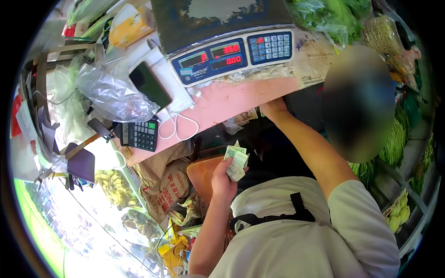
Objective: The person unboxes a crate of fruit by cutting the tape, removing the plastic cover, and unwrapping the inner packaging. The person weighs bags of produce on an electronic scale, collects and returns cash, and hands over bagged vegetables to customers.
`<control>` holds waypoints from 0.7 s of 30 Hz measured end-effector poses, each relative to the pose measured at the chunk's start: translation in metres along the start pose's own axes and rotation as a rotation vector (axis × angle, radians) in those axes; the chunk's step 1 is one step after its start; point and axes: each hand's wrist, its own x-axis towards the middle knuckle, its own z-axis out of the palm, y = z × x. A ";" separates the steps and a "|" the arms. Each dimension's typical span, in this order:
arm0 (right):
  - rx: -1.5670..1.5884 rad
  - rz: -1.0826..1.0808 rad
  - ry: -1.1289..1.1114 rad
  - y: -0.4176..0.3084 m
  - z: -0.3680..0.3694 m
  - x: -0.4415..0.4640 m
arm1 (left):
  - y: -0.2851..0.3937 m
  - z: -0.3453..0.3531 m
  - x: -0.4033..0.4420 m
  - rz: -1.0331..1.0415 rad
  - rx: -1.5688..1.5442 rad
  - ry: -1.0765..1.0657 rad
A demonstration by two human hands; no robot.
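Observation:
My left hand (224,180) is closed around a few folded greenish banknotes (237,162), held in front of my waist. My right hand (275,110) reaches to the counter's front edge, and its fingers are hidden there, so their grip does not show. Just left of that hand, another banknote (246,116) lies below the counter edge in what looks like an open drawer. A digital scale (215,58) with red lit numbers stands on the pink counter (222,109) beyond both hands.
On the counter lie a smartphone (150,85), a calculator (139,135), a white cable (175,125) and clear plastic bags (109,92). Leafy greens (329,18) sit at the far right. A brown stool (201,178) and printed sacks (167,187) stand below. A blurred oval (359,104) covers part of the right.

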 end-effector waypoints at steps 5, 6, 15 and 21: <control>0.034 0.179 -0.348 -0.015 -0.022 -0.027 | 0.004 0.006 -0.005 0.029 -0.070 0.087; 0.182 0.287 -0.239 -0.020 -0.032 -0.031 | 0.005 0.006 -0.006 0.035 -0.029 0.060; 1.242 0.952 -0.216 -0.034 -0.087 -0.038 | 0.010 0.013 -0.032 0.122 0.106 -0.036; 1.408 1.061 -0.572 -0.031 -0.098 -0.026 | 0.011 0.006 -0.048 0.156 0.146 -0.045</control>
